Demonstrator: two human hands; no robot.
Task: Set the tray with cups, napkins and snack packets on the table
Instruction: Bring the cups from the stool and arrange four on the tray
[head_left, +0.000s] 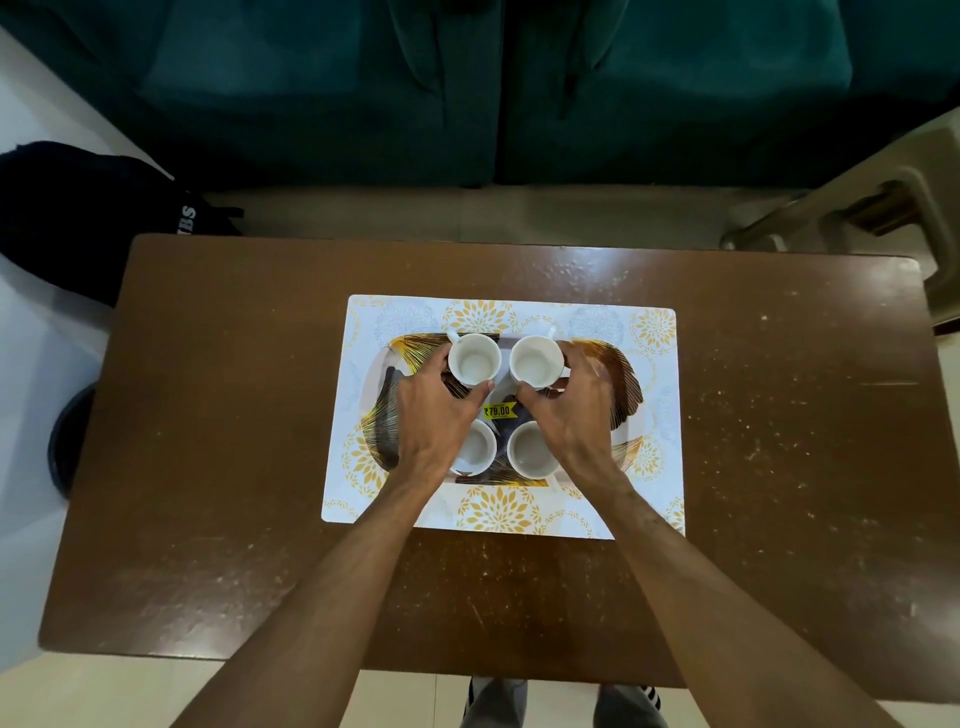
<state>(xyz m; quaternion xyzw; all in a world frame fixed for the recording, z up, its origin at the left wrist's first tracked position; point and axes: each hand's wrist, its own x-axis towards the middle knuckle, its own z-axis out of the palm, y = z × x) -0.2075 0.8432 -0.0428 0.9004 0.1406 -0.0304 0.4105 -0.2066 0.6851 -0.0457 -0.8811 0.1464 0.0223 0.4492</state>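
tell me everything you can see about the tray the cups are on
The tray is a rounded rectangle with a pale rim and a dark brown, black and gold leaf print; it looks like glossy plastic or melamine. It lies flat, centred on a white placemat with yellow flower prints, on the brown table. Four white cups stand on it in two rows. A yellow price sticker sits near its middle. The left hand and right hand reach over it, each curled around a far cup, covering part of it.
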